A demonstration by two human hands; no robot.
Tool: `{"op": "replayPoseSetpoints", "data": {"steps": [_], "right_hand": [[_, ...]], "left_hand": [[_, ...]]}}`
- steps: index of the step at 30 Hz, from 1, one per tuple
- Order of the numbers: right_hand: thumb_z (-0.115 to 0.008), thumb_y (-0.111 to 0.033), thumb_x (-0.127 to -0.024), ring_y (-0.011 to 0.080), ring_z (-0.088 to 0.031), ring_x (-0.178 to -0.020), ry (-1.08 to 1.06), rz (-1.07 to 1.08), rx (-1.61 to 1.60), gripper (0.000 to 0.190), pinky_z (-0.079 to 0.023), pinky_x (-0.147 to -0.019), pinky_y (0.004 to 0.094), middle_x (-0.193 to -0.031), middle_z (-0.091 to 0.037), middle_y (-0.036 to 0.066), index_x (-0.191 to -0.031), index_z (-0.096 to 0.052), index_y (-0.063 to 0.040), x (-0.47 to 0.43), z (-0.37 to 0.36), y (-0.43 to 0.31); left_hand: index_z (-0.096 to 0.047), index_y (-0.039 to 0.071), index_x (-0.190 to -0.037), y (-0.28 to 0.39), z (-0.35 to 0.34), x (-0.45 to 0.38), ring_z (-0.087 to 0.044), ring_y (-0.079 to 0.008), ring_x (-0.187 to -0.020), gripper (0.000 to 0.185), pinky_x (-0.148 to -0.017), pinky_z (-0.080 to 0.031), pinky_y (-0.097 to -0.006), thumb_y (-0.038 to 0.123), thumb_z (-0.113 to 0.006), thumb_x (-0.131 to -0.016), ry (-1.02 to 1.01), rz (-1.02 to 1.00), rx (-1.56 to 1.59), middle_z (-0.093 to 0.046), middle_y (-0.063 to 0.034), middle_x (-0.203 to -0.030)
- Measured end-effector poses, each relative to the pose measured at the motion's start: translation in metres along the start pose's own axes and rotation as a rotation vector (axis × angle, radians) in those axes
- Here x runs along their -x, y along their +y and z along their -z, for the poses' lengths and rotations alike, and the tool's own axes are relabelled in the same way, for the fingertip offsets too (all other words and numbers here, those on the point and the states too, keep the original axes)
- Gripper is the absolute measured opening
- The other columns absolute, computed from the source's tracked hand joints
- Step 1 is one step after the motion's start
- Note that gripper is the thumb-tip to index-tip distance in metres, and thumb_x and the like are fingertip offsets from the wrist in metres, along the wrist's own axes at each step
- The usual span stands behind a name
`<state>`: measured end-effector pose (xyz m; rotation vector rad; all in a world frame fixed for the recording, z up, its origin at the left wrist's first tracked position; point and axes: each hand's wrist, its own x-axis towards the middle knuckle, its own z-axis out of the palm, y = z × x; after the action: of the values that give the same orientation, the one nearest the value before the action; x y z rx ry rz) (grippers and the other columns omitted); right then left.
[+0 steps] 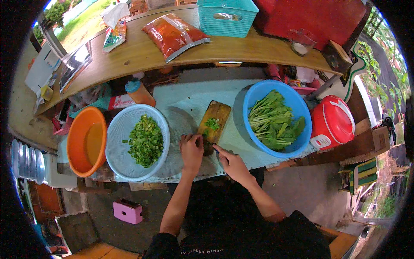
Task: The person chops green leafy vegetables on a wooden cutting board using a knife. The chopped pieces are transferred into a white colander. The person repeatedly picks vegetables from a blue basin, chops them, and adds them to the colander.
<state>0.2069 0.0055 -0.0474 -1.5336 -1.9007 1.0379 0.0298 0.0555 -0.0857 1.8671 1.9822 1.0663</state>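
My right hand grips the handle of a knife, whose blade reaches left over the near end of a wooden cutting board. Beside the blade, my left hand rests at the board's near left edge with bent fingers. Whether it pinches anything is hidden. A small heap of chopped greens lies mid-board, and a little more green shows by my left fingertips. To the left, a light blue colander holds chopped leafy greens. On the right, a blue basin contains whole leafy greens.
An orange basin with liquid stands far left. Behind the colander is an orange bottle with a blue cap. A red rice cooker sits at right. The raised wooden shelf bears a red-orange packet and a turquoise basket.
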Motion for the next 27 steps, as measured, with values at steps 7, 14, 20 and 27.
{"op": "replayPoseSetpoints", "data": {"steps": [7, 14, 20, 27], "right_hand": [[-0.051, -0.015, -0.101, 0.0461, -0.067, -0.083, 0.188, 0.031, -0.091, 0.047, -0.053, -0.073, 0.0489, -0.089, -0.069, 0.022, -0.148, -0.05, -0.024, -0.002, 0.027, -0.004], [-0.051, -0.007, -0.102, 0.0164, -0.056, -0.082, 0.228, -0.063, -0.113, 0.044, -0.047, -0.082, 0.0288, -0.097, -0.065, 0.013, -0.145, -0.054, -0.014, 0.002, 0.044, -0.002], [-0.052, -0.014, -0.104, 0.0373, -0.059, -0.126, 0.301, 0.021, -0.137, 0.04, -0.041, -0.109, 0.0408, -0.129, -0.064, 0.025, -0.143, -0.057, -0.017, 0.003, 0.041, 0.006], [-0.048, -0.014, -0.106, 0.0264, -0.055, -0.134, 0.293, 0.04, -0.146, 0.039, -0.039, -0.109, 0.0336, -0.14, -0.06, 0.018, -0.144, -0.053, -0.006, 0.008, 0.043, 0.007]], "left_hand": [[-0.073, 0.006, -0.108, -0.001, -0.013, -0.004, -0.06, -0.0397, -0.106, 0.022, -0.095, -0.048, -0.0488, 0.008, -0.07, -0.086, -0.09, -0.004, 0.126, -0.071, -0.0174, -0.103], [-0.053, 0.013, -0.14, 0.01, 0.013, 0.001, -0.051, -0.0448, -0.124, 0.067, -0.105, -0.041, -0.0543, 0.024, -0.08, -0.08, -0.119, 0.031, 0.128, -0.06, -0.0196, -0.132], [-0.024, 0.017, -0.158, 0.005, 0.01, 0.017, -0.042, -0.0485, -0.134, 0.11, -0.11, -0.033, -0.0623, 0.036, -0.088, -0.07, -0.243, -0.022, -0.05, -0.047, -0.0222, -0.147], [-0.022, 0.015, -0.158, 0.017, 0.004, 0.007, -0.046, -0.0481, -0.123, 0.121, -0.106, -0.035, -0.0615, 0.029, -0.092, -0.059, -0.227, -0.048, 0.003, -0.048, -0.0216, -0.139]]}}
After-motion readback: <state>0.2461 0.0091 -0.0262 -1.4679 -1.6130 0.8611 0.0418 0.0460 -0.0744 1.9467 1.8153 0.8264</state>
